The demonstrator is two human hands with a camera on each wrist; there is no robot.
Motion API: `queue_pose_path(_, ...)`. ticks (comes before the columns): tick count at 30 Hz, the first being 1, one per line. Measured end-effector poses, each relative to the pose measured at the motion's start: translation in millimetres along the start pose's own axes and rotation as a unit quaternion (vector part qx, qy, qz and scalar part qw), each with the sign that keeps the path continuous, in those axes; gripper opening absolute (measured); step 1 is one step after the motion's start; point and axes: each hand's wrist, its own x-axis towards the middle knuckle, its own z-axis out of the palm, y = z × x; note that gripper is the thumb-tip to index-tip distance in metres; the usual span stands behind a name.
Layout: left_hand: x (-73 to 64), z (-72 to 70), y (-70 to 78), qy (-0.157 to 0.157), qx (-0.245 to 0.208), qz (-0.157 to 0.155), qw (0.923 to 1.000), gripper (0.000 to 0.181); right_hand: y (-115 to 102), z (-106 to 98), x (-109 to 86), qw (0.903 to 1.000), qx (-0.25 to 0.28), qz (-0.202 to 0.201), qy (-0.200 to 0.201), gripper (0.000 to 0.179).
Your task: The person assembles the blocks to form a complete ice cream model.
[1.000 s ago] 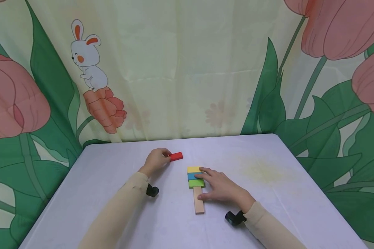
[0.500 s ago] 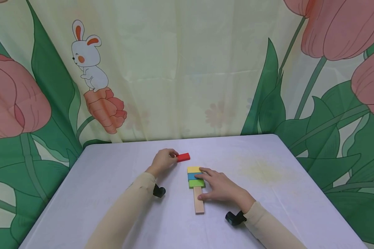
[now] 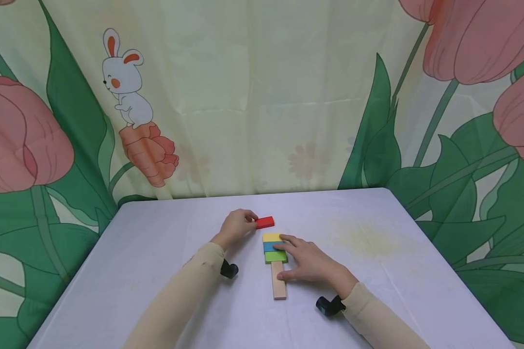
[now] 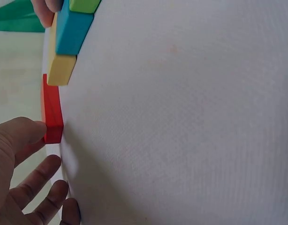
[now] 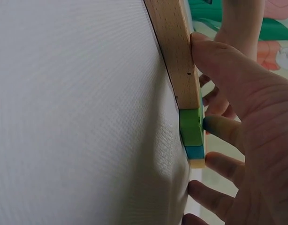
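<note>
My left hand (image 3: 237, 228) pinches one end of a red block (image 3: 265, 222) between thumb and finger, beyond the far end of a row of blocks. In the left wrist view the thumb lies on the near end of the red block (image 4: 52, 110). Yellow (image 3: 270, 237), blue (image 3: 268, 246) and green (image 3: 274, 257) blocks lie side by side, with a plain wooden block (image 3: 279, 290) running lengthwise from the green one toward me. My right hand (image 3: 309, 261) rests on this row with relaxed, spread fingers, its thumb touching the wooden block (image 5: 174, 51).
A white cloth covers the table (image 3: 367, 291), with a faint yellowish stain (image 3: 368, 237) at the right. Behind the far edge hangs a curtain (image 3: 253, 97) printed with tulips and a rabbit. Each wrist wears a small black camera (image 3: 329, 306).
My left hand has moved right along the far side, carrying the red block until it is just beyond the yellow one. The right hand and the row have stayed in place.
</note>
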Motion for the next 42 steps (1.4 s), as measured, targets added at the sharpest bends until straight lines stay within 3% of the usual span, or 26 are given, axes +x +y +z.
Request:
queue_pose_path(21, -3.1, 8.7, 6.6, -0.015, -0.006, 0.024, 0.9996, 0.02, 1.5, 0.1, 0.0, 1.0, 0.0, -0.003, -0.001, 0.084)
queue_pose_path(30, -7.0, 8.4, 7.4, -0.024, -0.017, 0.017, 0.9994, 0.02, 1.2, -0.3, 0.5, 1.0, 0.003, -0.003, -0.004, 0.085)
queue_pose_path(42, -11.0, 8.8, 3.1, -0.033, -0.026, 0.045, 0.9981, 0.02, 0.8, -1.1, 0.5, 1.0, 0.0, 0.003, -0.004, 0.085)
